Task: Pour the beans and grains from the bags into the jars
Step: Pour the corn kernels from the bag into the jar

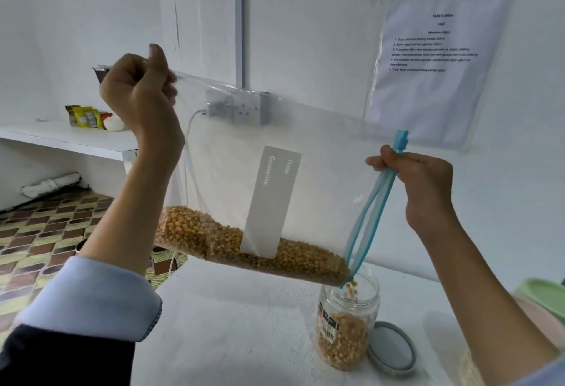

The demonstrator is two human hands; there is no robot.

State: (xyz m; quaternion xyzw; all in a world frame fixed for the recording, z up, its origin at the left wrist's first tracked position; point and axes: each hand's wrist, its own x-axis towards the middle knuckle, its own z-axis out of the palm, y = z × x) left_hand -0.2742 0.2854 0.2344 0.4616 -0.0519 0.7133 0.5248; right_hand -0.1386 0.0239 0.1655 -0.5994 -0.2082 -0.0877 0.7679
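Clear plastic makes up the big bag (321, 156), which is held up and tipped so its low corner sits right over the open jar (347, 321) at about 5 o'clock. One top corner of the bag is gripped by the left hand (139, 92) at 10 o'clock. The blue zip strip (371, 202) is pinched by the right hand (419, 183) at 3 o'clock. Yellow corn (244, 242) lies along the bottom of the bag, and a few bits are falling into the jar, which looks about half full.

Corn could be spilled on the white table (229, 324) if the corner slides off the jar's mouth, or if the bag is tipped too fast. The jar could be knocked over too, since it is not held.

"Date" and "Contents:" can be read on the bag's white label (272, 202). Writing on the wall paper (434, 55) is too blurry to read. A barcode sticker (328, 329) is on the jar. A grey lid (393, 347) lies just beside the jar.
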